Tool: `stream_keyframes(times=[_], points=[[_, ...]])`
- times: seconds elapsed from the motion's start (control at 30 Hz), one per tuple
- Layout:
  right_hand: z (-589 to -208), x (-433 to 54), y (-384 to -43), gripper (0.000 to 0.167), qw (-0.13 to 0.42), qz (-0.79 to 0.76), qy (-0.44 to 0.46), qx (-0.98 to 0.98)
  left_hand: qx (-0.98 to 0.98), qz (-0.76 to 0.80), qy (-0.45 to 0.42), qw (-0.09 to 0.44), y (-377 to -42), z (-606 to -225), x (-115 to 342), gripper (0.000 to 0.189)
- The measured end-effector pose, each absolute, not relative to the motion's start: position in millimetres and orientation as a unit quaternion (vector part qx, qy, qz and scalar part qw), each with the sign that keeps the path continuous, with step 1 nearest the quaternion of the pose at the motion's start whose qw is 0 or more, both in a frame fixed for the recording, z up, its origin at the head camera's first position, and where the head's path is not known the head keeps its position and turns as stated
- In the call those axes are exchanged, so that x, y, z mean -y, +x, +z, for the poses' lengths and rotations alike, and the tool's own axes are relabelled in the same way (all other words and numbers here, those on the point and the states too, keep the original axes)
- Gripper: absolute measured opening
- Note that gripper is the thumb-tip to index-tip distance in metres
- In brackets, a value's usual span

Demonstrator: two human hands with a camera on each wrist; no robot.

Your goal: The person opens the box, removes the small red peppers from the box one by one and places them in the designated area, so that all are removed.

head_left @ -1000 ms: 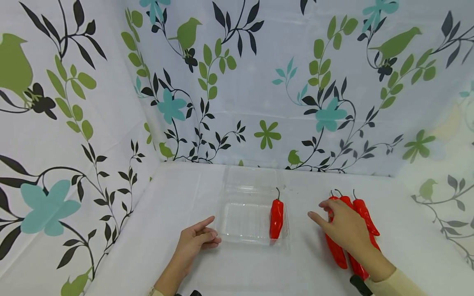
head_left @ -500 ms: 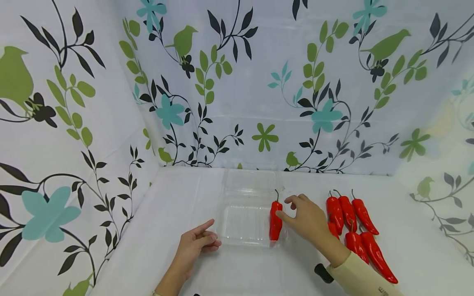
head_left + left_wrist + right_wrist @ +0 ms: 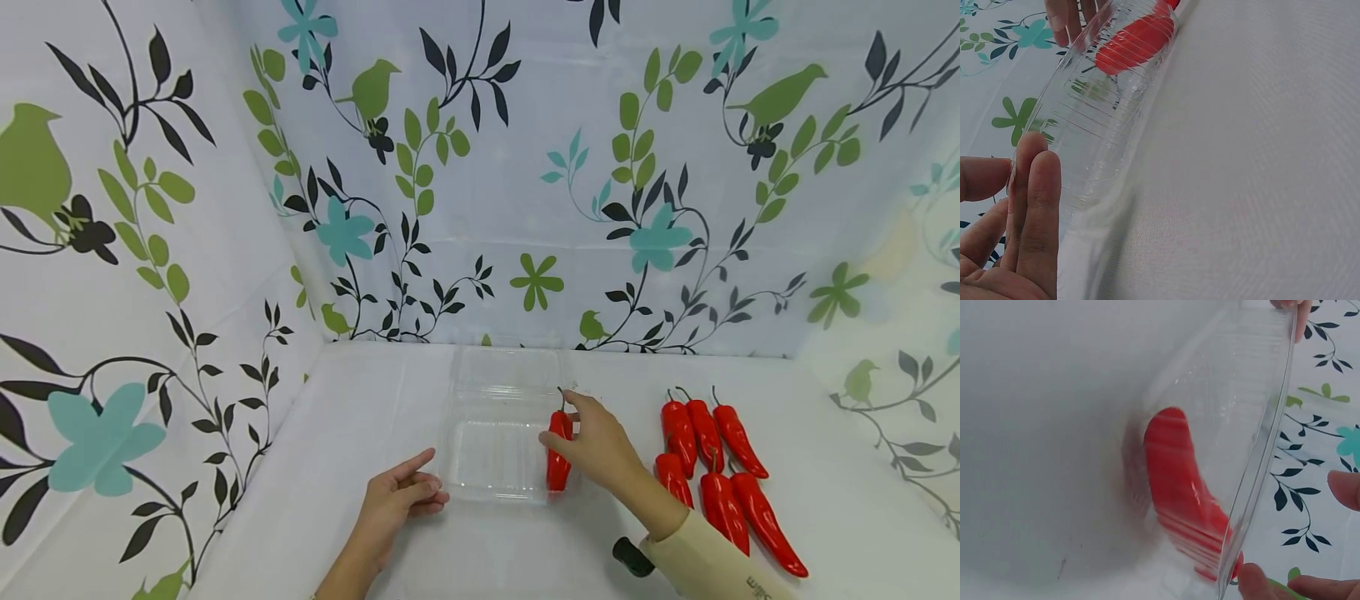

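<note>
A clear plastic clamshell container (image 3: 491, 458) lies with its lid (image 3: 506, 367) folded back. My left hand (image 3: 397, 504) pinches the container's left rim between thumb and fingers, as the left wrist view (image 3: 1016, 231) shows. Inside, along the right wall, lies one red chili pepper (image 3: 558, 467), its stem pointing away from me. Over that pepper hovers my right hand (image 3: 600, 442), thumb and index finger spread on either side of its upper part. In the right wrist view, fingertips (image 3: 1254, 581) are right by the rim near the pepper's stem end, with the thumb standing apart.
Several more red chili peppers (image 3: 720, 504) lie in two rough rows on the white table to the right. A patterned curtain (image 3: 465, 167) with leaves and birds stands behind the table and along its left side.
My right hand has moved left from above the loose peppers to the pepper inside the container, with nothing in its fingers. The left hand has stayed at the container's rim.
</note>
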State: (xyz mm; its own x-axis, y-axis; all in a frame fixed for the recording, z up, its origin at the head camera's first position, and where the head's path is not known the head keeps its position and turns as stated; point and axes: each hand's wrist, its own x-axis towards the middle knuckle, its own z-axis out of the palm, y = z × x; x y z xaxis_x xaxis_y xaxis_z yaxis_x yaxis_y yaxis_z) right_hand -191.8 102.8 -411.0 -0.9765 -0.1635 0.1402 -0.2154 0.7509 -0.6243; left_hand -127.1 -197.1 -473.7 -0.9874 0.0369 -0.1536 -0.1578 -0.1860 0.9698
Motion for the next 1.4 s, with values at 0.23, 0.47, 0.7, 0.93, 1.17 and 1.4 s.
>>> stream_keyframes(times=[0.23,0.47,0.7,0.93,1.17,1.4], points=[[-414,-91,-192,0.089,-0.016,0.347,0.090,0.933,-0.635,0.769,-0.051,0.062,-127,-473,196,0.061],[-425,-80,-196,0.089,-0.043,0.393,0.098,0.913,-0.634,0.769,-0.048,0.061,-126,-473,196,0.062],[-436,-70,-206,0.087,-0.090,0.461,0.059,0.881,-0.634,0.769,-0.045,0.062,-126,-474,196,0.063],[-446,-61,-214,0.084,-0.115,0.468,0.046,0.875,-0.636,0.768,-0.049,0.062,-126,-475,196,0.063],[-452,-53,-215,0.082,-0.130,0.460,0.046,0.877,-0.636,0.768,-0.052,0.064,-126,-476,196,0.062],[-455,-46,-215,0.080,-0.127,0.444,0.081,0.883,-0.635,0.768,-0.055,0.061,-126,-475,195,0.062]])
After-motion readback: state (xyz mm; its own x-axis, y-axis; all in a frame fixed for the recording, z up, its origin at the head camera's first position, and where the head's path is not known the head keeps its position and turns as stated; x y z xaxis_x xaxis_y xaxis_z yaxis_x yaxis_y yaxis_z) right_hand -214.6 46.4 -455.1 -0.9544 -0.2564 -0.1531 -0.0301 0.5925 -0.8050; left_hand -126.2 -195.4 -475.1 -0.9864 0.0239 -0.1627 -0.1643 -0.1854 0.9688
